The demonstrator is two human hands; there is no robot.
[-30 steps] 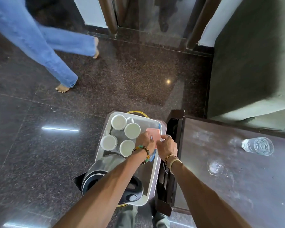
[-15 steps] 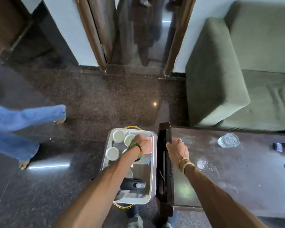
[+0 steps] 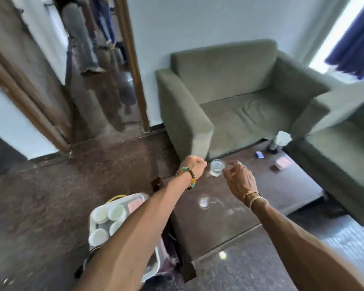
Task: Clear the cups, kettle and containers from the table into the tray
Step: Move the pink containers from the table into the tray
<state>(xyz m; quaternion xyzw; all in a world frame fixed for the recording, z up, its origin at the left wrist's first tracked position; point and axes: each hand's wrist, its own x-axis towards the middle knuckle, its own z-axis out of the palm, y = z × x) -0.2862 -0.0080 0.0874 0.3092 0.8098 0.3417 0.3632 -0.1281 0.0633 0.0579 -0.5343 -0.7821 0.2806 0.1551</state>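
A clear glass stands on the dark table near its far edge. My left hand hovers just left of the glass, curled into a fist with nothing in it. My right hand is just right of the glass, its fingers loosely spread toward it without gripping it. At the lower left, beside the table, the grey tray holds several white cups and a pink container. My left forearm hides the kettle. Another pink container lies farther right on the table.
A green armchair stands behind the table and a second one to its right. A small blue item, a dark item and a white holder sit at the table's far side. A doorway opens at the left.
Both hands have left the tray and moved up over the table to either side of the glass. The left hand let go of the pink container. The view tilted up toward the armchairs.
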